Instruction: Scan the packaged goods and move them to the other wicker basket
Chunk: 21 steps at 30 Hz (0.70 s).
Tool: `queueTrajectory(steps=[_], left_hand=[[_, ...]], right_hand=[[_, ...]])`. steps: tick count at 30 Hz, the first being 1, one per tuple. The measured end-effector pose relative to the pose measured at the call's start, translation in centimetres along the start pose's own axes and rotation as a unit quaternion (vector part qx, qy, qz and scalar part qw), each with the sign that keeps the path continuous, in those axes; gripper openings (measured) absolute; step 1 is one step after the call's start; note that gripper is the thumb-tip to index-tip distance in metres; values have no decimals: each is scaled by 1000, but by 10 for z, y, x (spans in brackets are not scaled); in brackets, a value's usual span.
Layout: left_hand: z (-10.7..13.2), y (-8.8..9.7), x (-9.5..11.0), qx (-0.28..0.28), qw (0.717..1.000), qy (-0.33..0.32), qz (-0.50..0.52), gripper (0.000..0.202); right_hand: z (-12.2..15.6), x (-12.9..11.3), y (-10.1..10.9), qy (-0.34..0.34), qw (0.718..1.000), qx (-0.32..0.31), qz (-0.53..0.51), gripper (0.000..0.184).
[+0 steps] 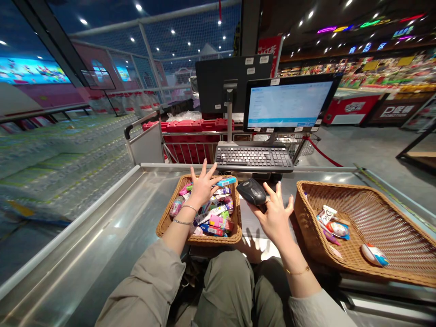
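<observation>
My left hand [202, 185] hovers with fingers spread over a small wicker basket [163, 223] packed with several colourful snack packets [216, 215]; it holds nothing that I can see. My right hand [274, 213] holds a black barcode scanner [251, 191] between thumb and palm, the other fingers fanned out. The scanner sits between the two baskets, just in front of the keyboard [254, 157].
A larger wicker basket [374, 213] at right holds a few packets [332, 225]. Behind stand a lit monitor [288, 104], a second screen's back [231, 81] and red shopping baskets [190, 125]. A steel counter [102, 236] spreads to the left.
</observation>
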<state>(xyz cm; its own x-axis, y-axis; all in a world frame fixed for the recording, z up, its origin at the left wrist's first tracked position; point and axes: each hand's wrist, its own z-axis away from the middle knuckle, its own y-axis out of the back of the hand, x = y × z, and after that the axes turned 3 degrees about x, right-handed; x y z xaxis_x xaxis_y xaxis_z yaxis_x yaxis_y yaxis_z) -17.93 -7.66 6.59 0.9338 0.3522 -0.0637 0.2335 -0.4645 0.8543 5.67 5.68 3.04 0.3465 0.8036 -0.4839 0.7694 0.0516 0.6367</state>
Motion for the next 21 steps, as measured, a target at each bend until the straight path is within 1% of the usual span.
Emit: queueTrajectory(steps=[9,21], left_hand=[[-13,-4,7,16,1000,7,12,36],[-23,-2,15,24,999,7,19,36]], right_hand=[[-1,-2,8,8,1000,-6,1,28],[-2,-1,10,8,1000,-6,-6,26]])
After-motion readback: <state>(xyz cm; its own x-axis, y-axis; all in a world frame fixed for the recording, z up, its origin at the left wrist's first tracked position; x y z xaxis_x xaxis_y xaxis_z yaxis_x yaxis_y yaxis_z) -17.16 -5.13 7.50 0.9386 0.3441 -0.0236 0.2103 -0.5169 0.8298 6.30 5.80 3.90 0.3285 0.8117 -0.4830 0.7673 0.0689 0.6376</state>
